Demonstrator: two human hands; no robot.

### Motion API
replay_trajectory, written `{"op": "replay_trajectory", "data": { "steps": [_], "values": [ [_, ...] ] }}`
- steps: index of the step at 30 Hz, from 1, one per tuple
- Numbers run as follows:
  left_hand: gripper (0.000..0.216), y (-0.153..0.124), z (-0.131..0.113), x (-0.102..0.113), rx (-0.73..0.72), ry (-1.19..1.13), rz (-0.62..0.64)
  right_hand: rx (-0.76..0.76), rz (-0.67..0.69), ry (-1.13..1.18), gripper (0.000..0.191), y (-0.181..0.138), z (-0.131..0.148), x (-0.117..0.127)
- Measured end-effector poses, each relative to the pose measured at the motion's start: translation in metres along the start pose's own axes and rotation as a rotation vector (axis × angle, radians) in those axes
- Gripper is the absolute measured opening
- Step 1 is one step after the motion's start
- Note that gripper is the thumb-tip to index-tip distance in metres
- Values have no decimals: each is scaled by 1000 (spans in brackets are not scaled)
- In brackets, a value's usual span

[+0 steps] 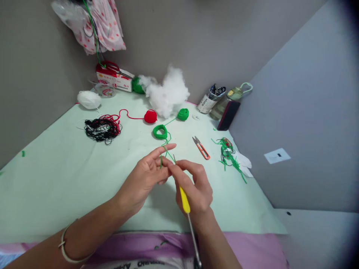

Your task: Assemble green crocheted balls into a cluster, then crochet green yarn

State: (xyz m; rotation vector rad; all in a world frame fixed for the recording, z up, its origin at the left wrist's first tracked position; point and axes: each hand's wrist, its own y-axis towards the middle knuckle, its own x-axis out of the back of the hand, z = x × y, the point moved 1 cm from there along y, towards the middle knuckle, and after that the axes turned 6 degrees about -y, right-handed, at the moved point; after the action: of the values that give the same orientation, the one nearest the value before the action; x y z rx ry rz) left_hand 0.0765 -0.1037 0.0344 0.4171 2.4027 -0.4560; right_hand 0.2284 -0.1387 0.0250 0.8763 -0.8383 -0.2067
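Head view: left hand (147, 172), centre frame, index finger extended, green yarn (169, 154) strung across, thumb side pinched in; exact grip point unclear. Right hand (198, 186) closed around yellow-handled hook (184, 200), tip near yarn. Yarn trails up to coil (155, 133) on desk (126, 209). Apparently working yarn with hook; next move likely calls for steady tension, tip catching strand.

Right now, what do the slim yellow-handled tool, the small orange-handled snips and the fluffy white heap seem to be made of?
Slim yellow-handled tool: handle probably smooth plastic, evenly coloured; thin, dark tip perhaps metal.
Small orange-handled snips: dull grey blades suggest metal; handles may be plastic or painted metal.
Fluffy white heap: matte, wispy fibre, perhaps cotton or polyester.
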Motion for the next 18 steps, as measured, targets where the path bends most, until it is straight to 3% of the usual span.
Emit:
{"op": "replay_trajectory", "data": {
  "steps": [2,4,8,13,18],
  "values": [
    [54,1,2,1,95,-105,27,-68,-40,34,39,2,-1,0],
    [47,1,2,3,138,-176,47,-228,-101,230,29,7,-1,1],
    [39,3,0,4,68,-150,66,-439,-112,565,19,16,0,1],
    [36,4,4,-2,4,-19,34,-384,-58,433,22,13,0,-1],
    [40,4,10,-1,6,-93,-8,-162,-32,135,39,4,-1,-4]
  ]
}}
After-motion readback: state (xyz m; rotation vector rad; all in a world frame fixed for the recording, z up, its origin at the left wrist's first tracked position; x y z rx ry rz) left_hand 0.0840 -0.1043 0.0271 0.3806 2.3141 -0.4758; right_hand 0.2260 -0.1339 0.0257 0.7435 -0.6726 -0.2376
